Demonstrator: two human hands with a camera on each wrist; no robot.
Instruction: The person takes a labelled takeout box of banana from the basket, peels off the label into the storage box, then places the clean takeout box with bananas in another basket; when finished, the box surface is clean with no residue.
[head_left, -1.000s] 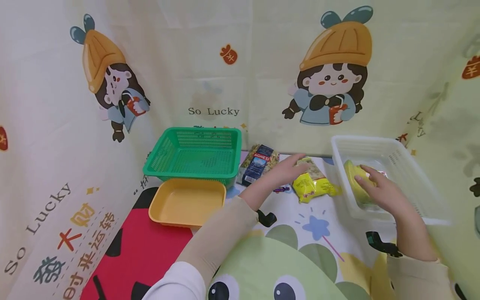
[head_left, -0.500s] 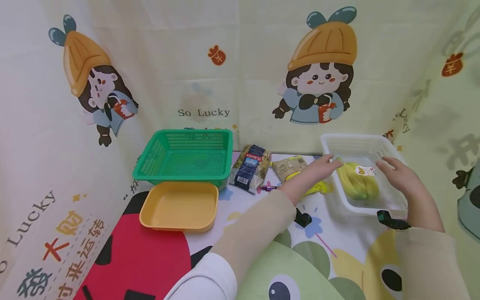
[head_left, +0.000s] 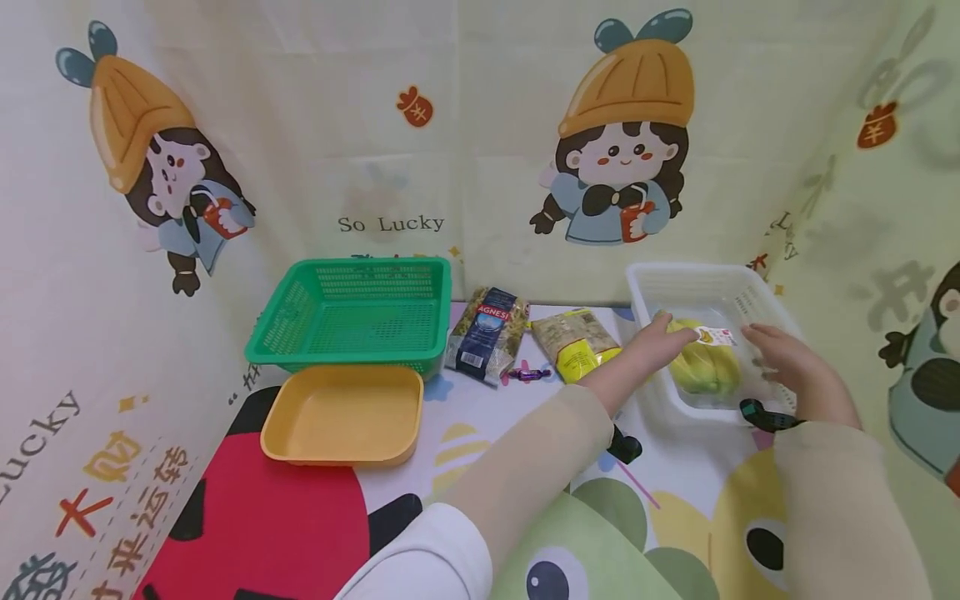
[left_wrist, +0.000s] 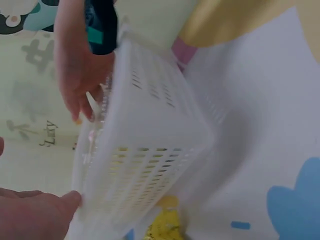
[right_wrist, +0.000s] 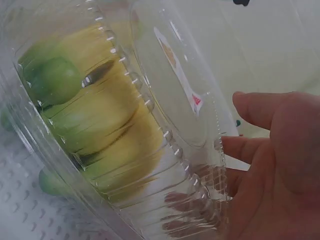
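Left hand (head_left: 660, 344) newly across from yellow bag (head_left: 583, 358) to white basket (head_left: 693, 268)

From here I can't tell which kind of room, but I see a screened-off work spot: cartoon-printed cloth (head_left: 495, 100) left, far and right, around a picture-covered table (head_left: 277, 517).

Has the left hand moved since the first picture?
Yes, the left hand moved right: from over the yellow packet to the left edge of the white basket.
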